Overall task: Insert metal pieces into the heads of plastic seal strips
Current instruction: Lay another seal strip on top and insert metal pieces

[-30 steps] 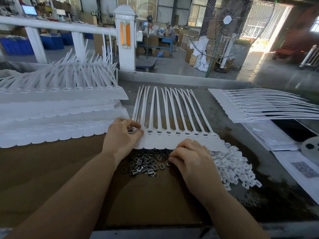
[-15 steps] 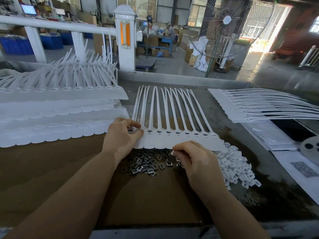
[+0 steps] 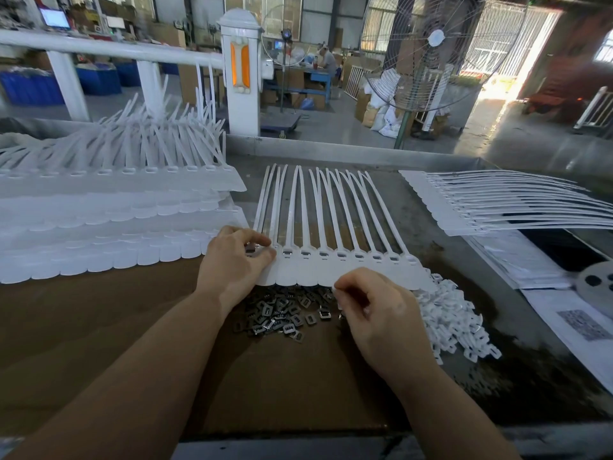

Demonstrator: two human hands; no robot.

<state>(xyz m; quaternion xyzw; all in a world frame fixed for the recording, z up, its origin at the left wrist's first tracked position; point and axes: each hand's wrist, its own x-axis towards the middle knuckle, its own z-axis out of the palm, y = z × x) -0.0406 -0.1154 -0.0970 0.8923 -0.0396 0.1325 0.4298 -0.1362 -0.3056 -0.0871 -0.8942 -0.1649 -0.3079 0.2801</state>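
A sheet of joined white plastic seal strips [image 3: 335, 227] lies flat mid-table, its heads in a row toward me, several showing metal inserts. My left hand [image 3: 234, 265] grips the sheet's left end, with curled fingers and thumb over the first head. Just below the sheet's near edge lies a pile of small dark metal pieces [image 3: 282, 315]. My right hand [image 3: 374, 310] hovers over the pile's right side, thumb and forefinger pinched together on a small piece that is mostly hidden.
A heap of small white plastic parts [image 3: 454, 323] lies right of the metal pile. Stacked strip sheets [image 3: 116, 220] fill the left, more sheets [image 3: 497, 207] the right. Brown cardboard [image 3: 132, 327] covers the near table. Papers [image 3: 580, 323] and a perforated disc [image 3: 597, 283] lie far right.
My right hand has lifted off the metal pile and drawn its fingertips into a pinch near the sheet's edge. My left hand and the sheet have not moved.
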